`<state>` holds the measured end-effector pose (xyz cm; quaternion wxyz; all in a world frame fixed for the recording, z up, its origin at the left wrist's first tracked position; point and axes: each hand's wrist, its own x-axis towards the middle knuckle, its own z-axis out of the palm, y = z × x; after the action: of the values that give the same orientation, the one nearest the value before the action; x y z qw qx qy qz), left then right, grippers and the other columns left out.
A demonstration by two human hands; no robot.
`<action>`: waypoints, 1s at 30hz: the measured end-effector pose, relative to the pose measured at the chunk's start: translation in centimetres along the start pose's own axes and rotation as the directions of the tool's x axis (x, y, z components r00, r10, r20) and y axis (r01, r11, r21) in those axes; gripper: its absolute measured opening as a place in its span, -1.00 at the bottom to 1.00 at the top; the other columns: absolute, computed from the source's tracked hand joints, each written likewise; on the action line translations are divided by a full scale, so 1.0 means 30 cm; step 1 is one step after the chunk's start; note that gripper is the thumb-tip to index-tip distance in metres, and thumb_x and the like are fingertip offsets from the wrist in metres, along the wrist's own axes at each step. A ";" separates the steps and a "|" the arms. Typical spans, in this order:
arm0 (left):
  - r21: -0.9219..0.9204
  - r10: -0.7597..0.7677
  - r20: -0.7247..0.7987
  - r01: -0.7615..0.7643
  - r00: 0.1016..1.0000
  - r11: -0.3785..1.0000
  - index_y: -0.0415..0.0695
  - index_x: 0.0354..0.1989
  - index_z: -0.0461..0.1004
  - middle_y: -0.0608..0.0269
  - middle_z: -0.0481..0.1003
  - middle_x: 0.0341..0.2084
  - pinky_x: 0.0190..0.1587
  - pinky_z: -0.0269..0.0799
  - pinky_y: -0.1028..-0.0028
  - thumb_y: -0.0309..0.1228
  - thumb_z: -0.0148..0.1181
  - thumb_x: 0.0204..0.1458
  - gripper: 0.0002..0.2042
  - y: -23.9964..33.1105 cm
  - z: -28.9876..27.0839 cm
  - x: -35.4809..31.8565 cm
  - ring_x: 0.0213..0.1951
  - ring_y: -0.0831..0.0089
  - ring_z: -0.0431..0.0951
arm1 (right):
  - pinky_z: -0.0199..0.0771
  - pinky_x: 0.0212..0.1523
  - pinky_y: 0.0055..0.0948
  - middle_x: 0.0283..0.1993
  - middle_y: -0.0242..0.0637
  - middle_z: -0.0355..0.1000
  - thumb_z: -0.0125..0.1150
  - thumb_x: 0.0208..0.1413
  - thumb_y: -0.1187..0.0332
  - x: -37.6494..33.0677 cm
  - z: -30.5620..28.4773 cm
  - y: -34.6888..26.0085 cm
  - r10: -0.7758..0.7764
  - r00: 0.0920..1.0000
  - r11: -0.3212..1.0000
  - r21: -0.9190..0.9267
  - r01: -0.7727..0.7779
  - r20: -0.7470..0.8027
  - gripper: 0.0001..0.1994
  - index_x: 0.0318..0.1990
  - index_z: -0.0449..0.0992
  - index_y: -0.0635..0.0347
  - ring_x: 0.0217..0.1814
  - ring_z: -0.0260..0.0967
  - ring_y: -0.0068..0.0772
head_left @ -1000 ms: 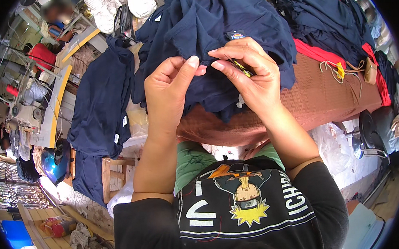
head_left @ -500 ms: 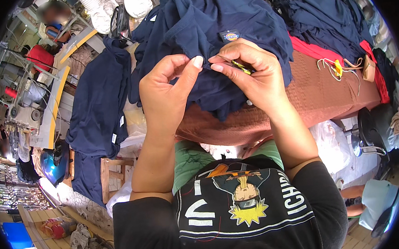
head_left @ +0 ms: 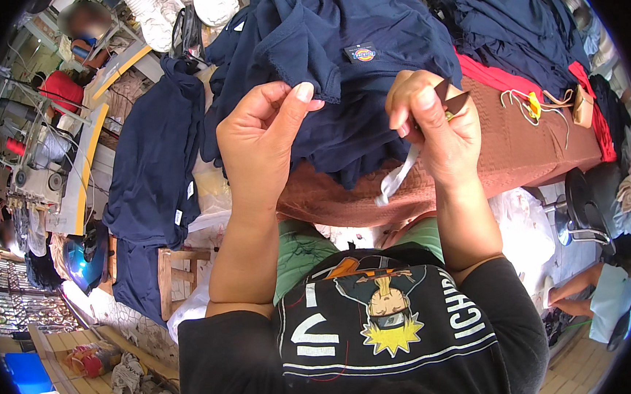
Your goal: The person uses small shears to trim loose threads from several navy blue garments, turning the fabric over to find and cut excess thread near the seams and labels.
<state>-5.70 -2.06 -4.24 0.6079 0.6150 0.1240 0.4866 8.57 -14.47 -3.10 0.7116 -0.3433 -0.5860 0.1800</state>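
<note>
A navy blue garment (head_left: pixel 399 37) lies heaped in front of me, a small dark label (head_left: pixel 361 53) showing on it. My left hand (head_left: pixel 253 143) is closed in a pinch at the hemmed edge of a narrow part of it, perhaps a sleeve. To the right, raised off the cloth, my right hand (head_left: pixel 448 133) is closed round small thread snips (head_left: pixel 455 102). Their dark blades stick up past the fingers, spread apart; the handle is mostly hidden in the palm. A white strip (head_left: pixel 400 178), like tape or ribbon, hangs below the right hand.
The heap rests on a table with a brown cloth (head_left: pixel 516 135). More navy garments (head_left: pixel 512 26) are piled at the far right, near red fabric (head_left: pixel 486 75). Others hang over a support (head_left: pixel 155 157) at left. A sewing machine (head_left: pixel 40 180) stands further left; people are in the background.
My right hand has moved right, away from the left fingertips, and turned so the snips point up. The white strip now hangs below it. The left hand keeps its pinch.
</note>
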 end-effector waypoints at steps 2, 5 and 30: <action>-0.005 -0.017 -0.003 0.017 1.000 1.000 -0.29 -0.37 0.54 0.31 0.56 -0.47 -0.27 0.42 0.68 -0.51 0.28 0.06 -0.91 0.002 0.001 -0.002 -0.39 0.64 0.55 | 0.20 -0.39 -0.71 -0.46 -0.51 0.40 0.23 0.14 0.48 -0.026 0.009 0.010 0.092 0.986 0.965 -0.233 -0.124 -0.142 -0.92 -0.39 0.50 0.25 -0.42 0.21 -0.78; -0.031 -0.024 0.002 0.024 1.000 0.999 -0.28 -0.36 0.54 0.31 0.56 -0.46 -0.27 0.42 0.68 -0.51 0.28 0.06 -0.91 0.006 0.007 -0.003 -0.39 0.64 0.54 | 0.35 -0.29 -0.61 -0.31 -0.43 0.44 0.30 0.06 0.52 -0.039 0.006 0.031 0.109 0.983 0.937 -0.314 -0.151 -0.149 -0.90 -0.27 0.51 0.28 -0.29 0.34 -0.73; 0.236 0.012 0.473 -0.139 0.881 0.962 -0.32 -0.21 0.50 0.30 0.52 -0.34 -0.09 0.26 0.65 -0.39 -0.04 0.08 -0.74 0.173 -0.023 0.363 -0.25 0.60 0.44 | 0.25 -0.28 -0.72 -0.39 -0.64 0.41 0.22 0.20 0.22 0.331 -0.145 -0.038 0.135 0.984 0.922 -0.348 -0.169 -0.120 -0.80 -0.31 0.57 0.15 -0.35 0.25 -0.84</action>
<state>-3.10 5.28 4.99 0.5132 0.7935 0.0130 0.3268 15.05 -9.95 4.42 0.6480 -0.5192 -0.5466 0.1088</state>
